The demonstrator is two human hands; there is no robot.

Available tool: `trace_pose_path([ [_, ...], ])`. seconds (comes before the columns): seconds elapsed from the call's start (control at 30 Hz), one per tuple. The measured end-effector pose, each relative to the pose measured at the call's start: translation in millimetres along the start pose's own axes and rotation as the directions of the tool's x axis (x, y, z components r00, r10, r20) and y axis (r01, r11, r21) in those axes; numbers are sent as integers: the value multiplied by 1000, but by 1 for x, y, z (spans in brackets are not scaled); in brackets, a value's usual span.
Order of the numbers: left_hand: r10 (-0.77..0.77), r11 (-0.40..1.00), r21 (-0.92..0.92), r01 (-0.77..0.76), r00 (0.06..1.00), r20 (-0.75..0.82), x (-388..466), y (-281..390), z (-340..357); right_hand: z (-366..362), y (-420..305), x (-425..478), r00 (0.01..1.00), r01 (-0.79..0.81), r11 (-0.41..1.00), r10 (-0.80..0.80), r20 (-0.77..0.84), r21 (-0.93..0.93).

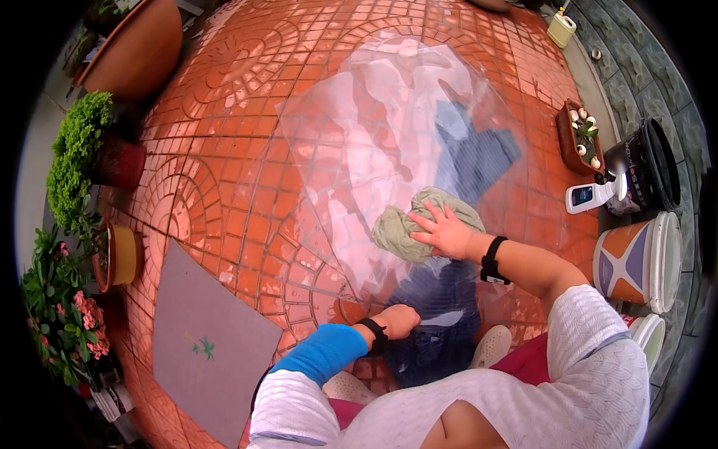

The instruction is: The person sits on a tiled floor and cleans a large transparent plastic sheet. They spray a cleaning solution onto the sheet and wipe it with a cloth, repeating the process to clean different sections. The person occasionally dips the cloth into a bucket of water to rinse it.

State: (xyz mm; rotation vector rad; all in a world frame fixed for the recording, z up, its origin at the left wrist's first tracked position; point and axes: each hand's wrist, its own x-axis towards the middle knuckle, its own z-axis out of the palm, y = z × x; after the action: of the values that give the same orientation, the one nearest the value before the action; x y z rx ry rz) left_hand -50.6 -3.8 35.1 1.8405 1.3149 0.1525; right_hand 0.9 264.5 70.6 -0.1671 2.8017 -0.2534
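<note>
A large clear sheet, apparently plastic with fine ridges, lies in front of me over the tiles and carries pale reflections. My right hand is spread flat on a crumpled pale-green cloth, pressing it against the sheet near its middle. My left hand is closed at the sheet's near edge and seems to grip it, though its fingertips are hidden. Dark blue areas show beneath or in the sheet close to my body; I cannot tell whether they are fabric or reflection.
Red patterned tiles cover the floor. A grey mat lies at left, beside potted plants. Along the right wall stand a white spray bottle, a black bucket, a paint bucket and a brown planter.
</note>
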Motion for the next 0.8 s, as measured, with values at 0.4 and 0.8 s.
trace_pose_path([
  [0.4, -77, 953, -297, 66, 997, -28, -4, -20, 11, -62, 136, 279, 837, -464, 850, 513, -191, 250],
  [0.8, -154, 944, -305, 130, 986, -56, -7, -16, 6, -79, 137, 316, 801, -544, 796, 587, -118, 265],
])
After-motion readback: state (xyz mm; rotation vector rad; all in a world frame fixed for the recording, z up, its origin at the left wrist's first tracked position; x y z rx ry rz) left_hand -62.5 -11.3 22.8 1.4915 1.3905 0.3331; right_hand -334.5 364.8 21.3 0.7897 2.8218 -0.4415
